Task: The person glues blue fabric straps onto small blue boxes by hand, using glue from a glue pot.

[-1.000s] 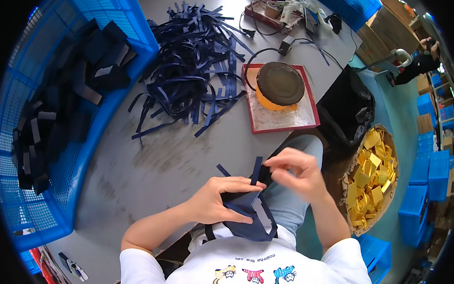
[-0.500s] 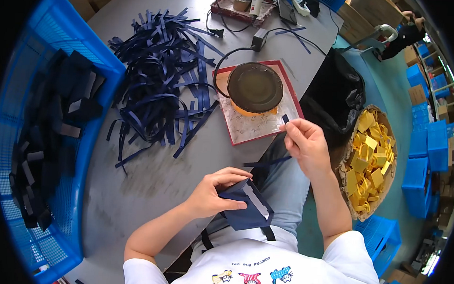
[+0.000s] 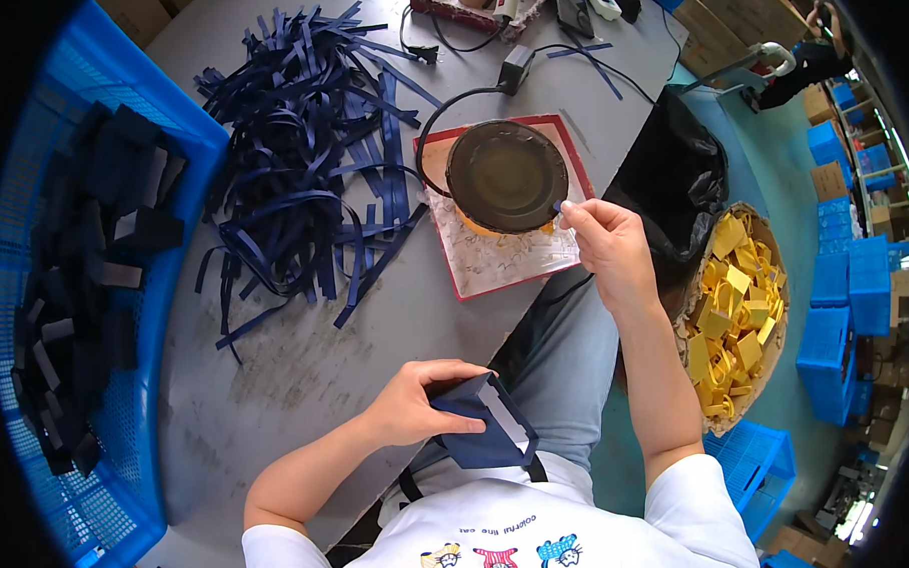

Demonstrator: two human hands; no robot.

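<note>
My left hand (image 3: 417,405) is wrapped round a dark blue box (image 3: 490,425) whose white inside shows, held above my lap. My right hand (image 3: 608,244) pinches the end of a dark blue ribbon (image 3: 560,206) at the right rim of a round pot (image 3: 508,176) of brownish liquid. Only a short piece of that ribbon shows above the fingers. The pot sits on a red-edged tray (image 3: 455,276). A large heap of dark blue ribbons (image 3: 299,158) lies on the table to the left of the pot.
At the left, a blue crate (image 3: 179,274) holds dark boxes. A black bag (image 3: 673,181) hangs by the table's right edge, near a carton of yellow pieces (image 3: 739,314). A cable (image 3: 435,118) runs beside the pot. A person (image 3: 807,71) is at the far upper right.
My right hand has moved left and up, bringing the ribbon end from beside the pot to its rim. My left hand and the box have shifted slightly left and down.
</note>
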